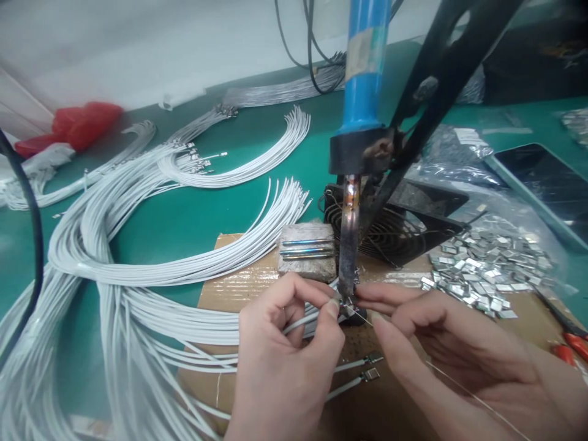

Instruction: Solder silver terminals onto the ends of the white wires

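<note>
A blue-handled soldering iron (365, 67) hangs upright in a black clamp, its dark tip pointing down between my hands. My left hand (289, 355) pinches the end of a white cable (298, 321) right at that tip; the small metal part there is mostly hidden by fingers. From the other side my right hand (450, 349) holds a thin solder wire (473, 395), which passes under the thumb and reaches the tip. Below my hands lie finished-looking cable ends with small metal connectors (371, 374).
Bundles of white cables (184, 272) curve across the green table at left. Behind the iron stands a black fan (390, 229); left of it, a block (307, 251) carries metal rods. Loose metal connectors (482, 272), a phone (546, 184) and red-handled pliers (574, 346) lie at right.
</note>
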Available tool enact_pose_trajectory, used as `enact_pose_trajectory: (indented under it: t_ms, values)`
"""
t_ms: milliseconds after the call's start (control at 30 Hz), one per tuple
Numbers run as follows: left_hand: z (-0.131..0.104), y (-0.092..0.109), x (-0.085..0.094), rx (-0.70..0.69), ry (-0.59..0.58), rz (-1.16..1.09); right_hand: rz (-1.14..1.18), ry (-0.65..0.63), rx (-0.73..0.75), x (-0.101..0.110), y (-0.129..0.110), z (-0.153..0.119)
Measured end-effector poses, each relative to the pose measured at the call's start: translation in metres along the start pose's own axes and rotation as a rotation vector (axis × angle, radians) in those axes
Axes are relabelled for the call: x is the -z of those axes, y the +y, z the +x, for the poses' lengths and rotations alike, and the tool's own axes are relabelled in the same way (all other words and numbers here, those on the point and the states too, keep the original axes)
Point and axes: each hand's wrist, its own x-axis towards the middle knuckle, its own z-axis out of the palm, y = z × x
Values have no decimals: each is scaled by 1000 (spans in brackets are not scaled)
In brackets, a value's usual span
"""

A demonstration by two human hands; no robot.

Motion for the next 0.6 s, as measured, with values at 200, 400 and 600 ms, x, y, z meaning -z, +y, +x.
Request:
enact_pose_trajectory:
  t_ms: [200,400,600]
  values:
    - [1,1,0,-2,-8,2,-46,23,-3,-1,2,0]
    - [-1,2,2,2,6,31,-14,48,23,-3,2,-2]
    - [-1,-1,1,10,13,38,-37,66,35,-3,2,-2]
